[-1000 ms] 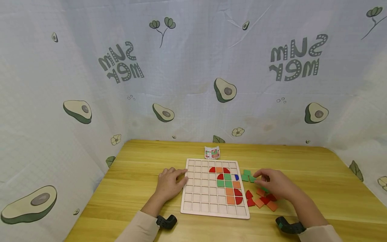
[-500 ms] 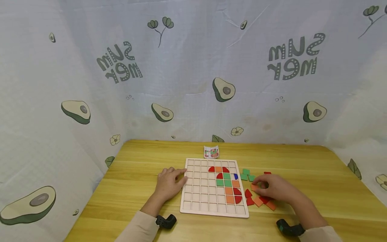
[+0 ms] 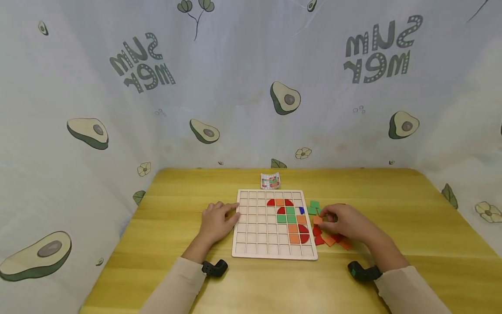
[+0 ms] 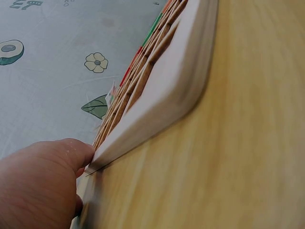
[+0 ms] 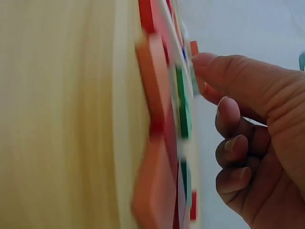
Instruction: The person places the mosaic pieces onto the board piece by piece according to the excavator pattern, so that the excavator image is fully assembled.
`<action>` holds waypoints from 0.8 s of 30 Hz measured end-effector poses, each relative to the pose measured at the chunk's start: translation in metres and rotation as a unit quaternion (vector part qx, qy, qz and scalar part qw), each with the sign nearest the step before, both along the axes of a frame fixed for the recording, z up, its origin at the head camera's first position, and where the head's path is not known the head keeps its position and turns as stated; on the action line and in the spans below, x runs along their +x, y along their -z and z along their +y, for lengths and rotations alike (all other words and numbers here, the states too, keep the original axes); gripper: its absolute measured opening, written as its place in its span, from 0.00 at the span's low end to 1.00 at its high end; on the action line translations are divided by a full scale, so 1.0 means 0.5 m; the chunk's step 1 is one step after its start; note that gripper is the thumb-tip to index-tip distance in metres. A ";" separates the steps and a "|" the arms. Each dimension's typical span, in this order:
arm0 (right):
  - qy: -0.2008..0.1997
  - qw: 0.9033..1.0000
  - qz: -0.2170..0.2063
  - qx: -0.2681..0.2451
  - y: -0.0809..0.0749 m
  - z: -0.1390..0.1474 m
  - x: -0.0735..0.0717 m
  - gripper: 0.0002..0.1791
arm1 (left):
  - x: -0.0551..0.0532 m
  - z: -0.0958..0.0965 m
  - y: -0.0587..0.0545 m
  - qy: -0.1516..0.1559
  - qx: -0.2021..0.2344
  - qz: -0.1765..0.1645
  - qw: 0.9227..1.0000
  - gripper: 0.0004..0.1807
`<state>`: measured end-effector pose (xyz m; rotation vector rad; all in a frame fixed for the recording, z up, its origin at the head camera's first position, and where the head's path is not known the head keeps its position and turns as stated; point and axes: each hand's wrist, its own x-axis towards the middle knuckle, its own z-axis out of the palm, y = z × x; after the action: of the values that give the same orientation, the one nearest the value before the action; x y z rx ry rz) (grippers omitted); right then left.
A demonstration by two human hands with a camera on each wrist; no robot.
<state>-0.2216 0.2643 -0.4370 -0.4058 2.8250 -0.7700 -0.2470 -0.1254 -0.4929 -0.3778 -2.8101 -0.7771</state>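
Note:
A wooden grid board (image 3: 256, 248) lies flat on the table, with red, orange, green and blue tiles set in cells on its right half. My left hand (image 3: 215, 221) rests beside the board's left edge, thumb and forefinger touching it. In the left wrist view the thumb (image 4: 71, 151) meets the board's rim. Between right thumb and forefinger I pinch an orange square tile (image 3: 317, 220), just right of the board. The right wrist view shows that right hand (image 5: 257, 95) with its other fingers curled in. Under it lie loose tiles, partly hidden by the hand.
Green square tiles (image 3: 314, 204) lie by the board's upper right side. Red and orange tiles (image 3: 328, 239) are heaped lower down. A small printed pattern card (image 3: 270, 180) stands behind the board. A patterned cloth (image 3: 243, 109) hangs behind the table.
My right hand has gone from reaching over the loose tiles to pinching an orange square tile, and has drawn slightly left towards the board. The left hand stays at the board's edge. The head view has tilted.

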 end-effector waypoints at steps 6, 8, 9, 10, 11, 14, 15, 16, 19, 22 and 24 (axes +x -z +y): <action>-0.022 1.000 0.002 0.015 0.000 -0.071 0.000 0.16 | -0.004 -0.004 -0.002 0.006 -0.002 -0.010 1.000 0.21; -0.037 0.999 0.010 0.015 0.000 -0.094 -0.001 0.15 | -0.006 -0.004 -0.005 0.007 -0.002 -0.014 1.000 0.22; -0.046 0.999 0.017 0.018 0.000 -0.105 -0.002 0.14 | -0.007 -0.005 -0.007 0.007 -0.001 -0.016 1.000 0.22; -0.055 0.998 0.023 0.020 0.000 -0.115 -0.002 0.14 | -0.008 -0.004 -0.008 0.007 -0.001 -0.018 1.000 0.22; -0.064 0.997 0.030 0.022 0.001 -0.124 -0.003 0.13 | -0.009 -0.003 -0.010 0.006 -0.001 -0.020 1.000 0.22; -0.075 0.996 0.048 0.029 0.004 -0.150 -0.005 0.12 | -0.013 -0.001 -0.013 0.005 -0.003 -0.023 1.000 0.22; -0.078 0.995 0.057 0.031 0.005 -0.156 -0.006 0.12 | -0.014 -0.001 -0.014 0.005 -0.003 -0.023 1.000 0.22; -0.078 0.994 0.063 0.032 0.007 -0.162 -0.007 0.12 | -0.015 -0.001 -0.015 0.006 -0.004 -0.023 1.000 0.22; -0.078 0.994 0.074 0.036 0.013 -0.173 -0.010 0.12 | -0.016 -0.001 -0.015 0.008 -0.009 -0.025 1.000 0.22; -0.081 0.994 0.065 0.036 0.020 -0.177 -0.010 0.11 | -0.015 -0.002 -0.014 0.006 -0.015 -0.028 0.999 0.22; -0.082 0.994 0.056 0.033 0.022 -0.178 -0.011 0.11 | -0.015 -0.003 -0.012 0.004 -0.016 -0.026 1.000 0.22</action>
<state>-0.2272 0.1752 -0.4480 -0.6819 2.8642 -0.6389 -0.2547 -0.1269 -0.4868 -0.3805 -2.8736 -0.7559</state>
